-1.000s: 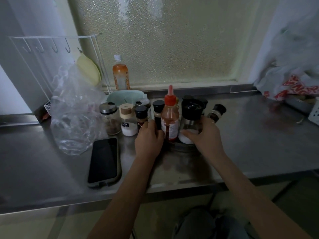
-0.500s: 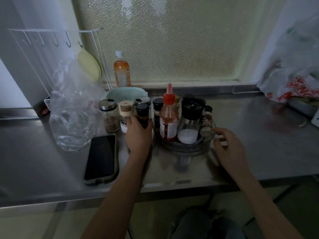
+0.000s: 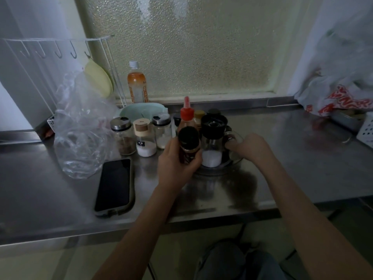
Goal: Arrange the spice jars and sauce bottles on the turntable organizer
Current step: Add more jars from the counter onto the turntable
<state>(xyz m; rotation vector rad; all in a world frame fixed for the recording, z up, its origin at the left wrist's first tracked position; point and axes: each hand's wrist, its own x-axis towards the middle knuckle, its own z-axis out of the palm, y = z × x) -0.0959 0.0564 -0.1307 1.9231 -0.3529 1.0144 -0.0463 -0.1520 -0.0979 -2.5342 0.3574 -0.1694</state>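
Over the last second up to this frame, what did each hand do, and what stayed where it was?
The left hand took the small black-capped dark jar from the counter row and lifted it toward the clear round turntable. The right hand left the white-filled grinder, swung out, and returned to the turntable's right rim. The three counter jars and black phone stayed put.

We have one view only, head-worn, wide-angle, so no overlap between views to record. It looks forward and down onto the steel counter (image 3: 302, 158), facing the frosted window (image 3: 191, 47) square-on. The window fills the upper middle; straight lines bow toward the frame edges (lens distortion). The counter's front edge runs across below the window, with both forearms entering from the bottom corners. The camera sits close: the counter spans the full width. Left of the window a wire rack (image 3: 60, 43) is in view.
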